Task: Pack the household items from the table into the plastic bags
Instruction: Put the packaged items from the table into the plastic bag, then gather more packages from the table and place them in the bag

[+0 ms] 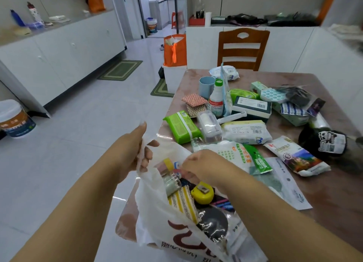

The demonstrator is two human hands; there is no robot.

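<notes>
**A:** From the head view, where do you stand? Your left hand (138, 151) grips the upper edge of the white plastic bag (157, 218), fingers curled round the film, lifting it so the mouth gapes toward you and to the right. Your right hand (204, 165) is at the mouth of the bag, fingers bent down among the things inside; whether they pinch one of them or the bag's rim, I cannot tell.

**B:** And what is already in?

**A:** A yellow tape measure (202, 193), a striped yellow pack (183, 202) and a dark round item in clear wrap (213, 223). The bag rests on the near left corner of the counter (334, 193).

**B:** What should you reach for next?

**A:** I judge the green wipes pack (181, 126) or the clear box (209, 127) beside it. Both lie just beyond the bag's mouth, forward and slightly right of your right hand, which is the nearer and less committed one. The green pack's long axis runs away from you, leaning left to right, so it would slide into the opening end first. Much remains further back, so the task looks early.
</notes>
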